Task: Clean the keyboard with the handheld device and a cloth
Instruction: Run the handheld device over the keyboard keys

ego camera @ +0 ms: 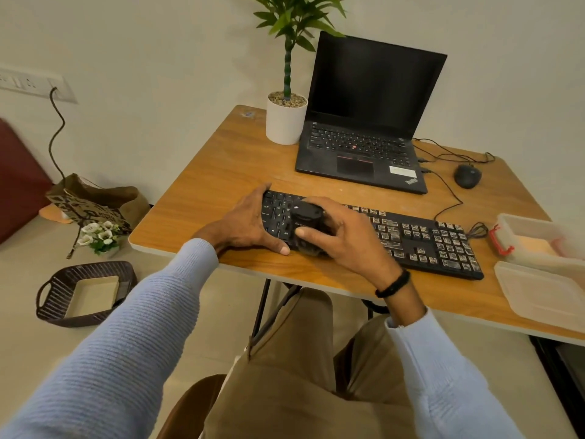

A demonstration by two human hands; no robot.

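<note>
I take the keyboard (411, 242) as my reference. It lies on the worktop (221, 160) with its long axis running left to right, and its right end appears a little nearer to me than its left.

My left hand (250, 223) lies flat across the keyboard's left end, fingers straight and thumb along its front rim, pinning it down. My right hand (342, 236) is just beside it, over the left letter block. Its fingers (329, 209) and thumb are clamped round the handheld device (305, 217). The device stands roughly upright on the keys, so its long axis is close to vertical, and its working end points down at the keyboard's front rows. My palm hides the tip, so I cannot tell whether it touches the keys.

What the next move turns on is the pale debris. It sits on the keys from the keyboard's middle to its right end, away from the device along the long axis. I judge that calls for a rightward sweep along the rows, with the right hand nearer to it.

I cannot pick out the cloth for certain. Something pale orange lies in the clear box (531, 221) off the keyboard's right end, and that may be it.
</note>
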